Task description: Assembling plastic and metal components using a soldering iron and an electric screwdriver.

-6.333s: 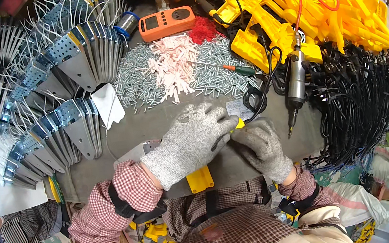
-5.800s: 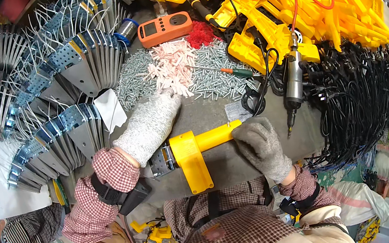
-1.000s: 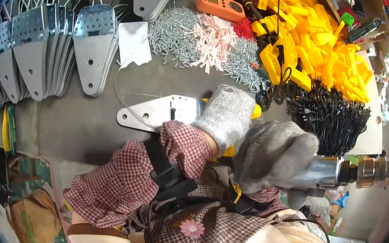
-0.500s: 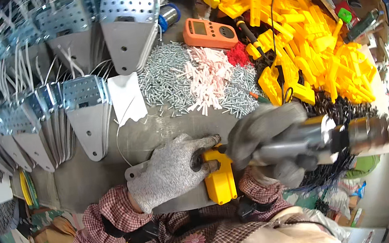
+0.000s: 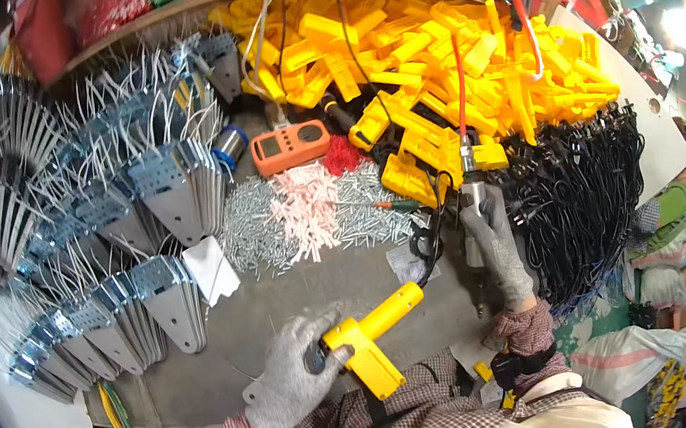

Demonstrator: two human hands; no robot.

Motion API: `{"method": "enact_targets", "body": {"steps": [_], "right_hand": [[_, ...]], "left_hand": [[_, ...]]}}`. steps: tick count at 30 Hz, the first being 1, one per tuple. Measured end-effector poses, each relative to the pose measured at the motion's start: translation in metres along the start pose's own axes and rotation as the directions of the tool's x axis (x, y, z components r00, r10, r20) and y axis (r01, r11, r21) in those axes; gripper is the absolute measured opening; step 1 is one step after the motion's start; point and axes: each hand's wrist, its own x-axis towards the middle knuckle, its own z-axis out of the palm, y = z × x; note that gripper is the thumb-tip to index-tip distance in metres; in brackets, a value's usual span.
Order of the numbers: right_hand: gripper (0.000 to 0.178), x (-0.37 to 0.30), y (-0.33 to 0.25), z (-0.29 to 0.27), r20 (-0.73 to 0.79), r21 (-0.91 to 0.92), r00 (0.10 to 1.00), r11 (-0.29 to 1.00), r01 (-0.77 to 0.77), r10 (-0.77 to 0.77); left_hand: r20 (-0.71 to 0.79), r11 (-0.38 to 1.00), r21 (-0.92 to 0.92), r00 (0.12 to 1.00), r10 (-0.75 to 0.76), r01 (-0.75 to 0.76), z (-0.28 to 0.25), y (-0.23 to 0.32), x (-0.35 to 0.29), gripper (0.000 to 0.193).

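Note:
My left hand (image 5: 294, 368), in a grey knit glove, has its fingers and thumb closed round a yellow plastic housing (image 5: 371, 357). The housing has a long arm pointing to the upper right, and a black cord (image 5: 434, 258) runs by that arm's end. My right hand (image 5: 496, 246), also gloved, grips a silver pneumatic screwdriver (image 5: 474, 194). It stands roughly upright, its thin bit end toward me, with a red hose (image 5: 460, 86) at its far end. Part of a grey metal plate (image 5: 251, 392) shows beside my left hand.
Stacked grey brackets with white wires (image 5: 171, 293) fill the left. Screws (image 5: 254, 226), pink sleeves (image 5: 305, 210) and an orange meter (image 5: 291, 145) lie ahead. Yellow housings (image 5: 416, 48) are heaped at the back, black cords (image 5: 581, 209) at right. A white paper (image 5: 210, 270) lies beside the brackets.
The screwdriver has swung from lying sideways near the housing to upright, farther right. The housing is now tilted, its long arm in sight. The whole view has shifted as well.

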Motion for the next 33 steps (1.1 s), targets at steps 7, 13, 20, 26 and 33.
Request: {"method": "enact_targets", "body": {"steps": [7,13,20,26,33], "right_hand": [[0.025,0.061,-0.025,0.015,0.336,-0.724,0.902,0.538,0.432,-0.271],[0.043,0.118,-0.026,0.038,0.069,-0.815,0.935,0.52,0.255,-0.349],[0.04,0.114,-0.069,0.026,-0.029,-0.596,0.873,0.709,0.376,-0.487],[0.054,0.037,-0.139,0.053,0.231,0.561,0.837,0.77,0.302,-0.497],[0.027,0.01,-0.02,0.053,0.474,-0.302,0.849,0.863,0.405,-0.232]], "left_hand": [[0.068,0.929,0.369,0.997,-0.02,-0.006,0.033,0.045,0.002,0.052],[0.158,0.835,0.542,0.987,0.011,-0.096,0.044,0.058,0.023,0.049],[0.493,0.936,0.352,0.854,-0.165,-0.022,0.051,0.05,0.123,0.054],[0.118,0.479,-0.697,0.744,-0.658,0.534,-0.022,0.017,0.038,0.05],[0.262,0.283,-0.689,0.594,-0.761,0.667,0.014,0.054,-0.062,0.043]]}}
